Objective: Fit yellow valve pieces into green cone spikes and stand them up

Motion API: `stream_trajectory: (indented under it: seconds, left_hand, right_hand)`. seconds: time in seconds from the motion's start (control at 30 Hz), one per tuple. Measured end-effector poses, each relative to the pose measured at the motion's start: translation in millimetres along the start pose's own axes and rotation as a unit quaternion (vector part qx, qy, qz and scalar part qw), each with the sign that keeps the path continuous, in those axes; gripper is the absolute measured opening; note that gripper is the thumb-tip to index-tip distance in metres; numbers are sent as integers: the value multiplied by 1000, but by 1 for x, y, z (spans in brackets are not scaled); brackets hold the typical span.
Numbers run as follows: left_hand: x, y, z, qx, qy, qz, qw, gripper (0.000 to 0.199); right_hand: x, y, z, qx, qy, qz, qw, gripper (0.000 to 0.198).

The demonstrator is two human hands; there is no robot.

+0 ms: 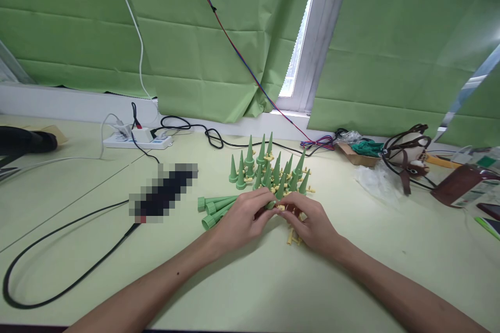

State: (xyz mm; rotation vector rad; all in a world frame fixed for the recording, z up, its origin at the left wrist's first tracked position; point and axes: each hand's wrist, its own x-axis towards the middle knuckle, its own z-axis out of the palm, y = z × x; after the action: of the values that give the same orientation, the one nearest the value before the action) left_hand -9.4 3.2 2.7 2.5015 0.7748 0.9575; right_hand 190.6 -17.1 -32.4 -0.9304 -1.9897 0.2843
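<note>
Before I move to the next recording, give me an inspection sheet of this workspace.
Surface: pale table, seam running across its left part.
Job items: green cones standing tips up, several with yellow pieces attached; loose green cones lying beside the left hand; loose yellow pieces by the right hand.
Hands: fingertips meeting, left around a green piece, right at a small yellow one; both mostly hidden.
Clutter: clear plastic bag, cardboard box and brown container, right.
Cables: black loop left; white power strip with plugs; red-and-blue wires hanging.
Surroundings: green curtains, window frame.
</note>
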Motion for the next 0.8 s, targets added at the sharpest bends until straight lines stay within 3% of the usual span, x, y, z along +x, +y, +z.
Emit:
stream_trajectory:
  seconds: [0.5, 0.8]
  left_hand:
    - [-4, -10, 4, 28, -3, 63, 998, 13]
    - [-6, -13, 4, 43, -31, 64, 997, 11]
  right_hand:
    - [-2, 7, 2, 9, 19, -23, 1000, 5]
    - [-4, 10, 4, 3, 15, -19, 1000, 10]
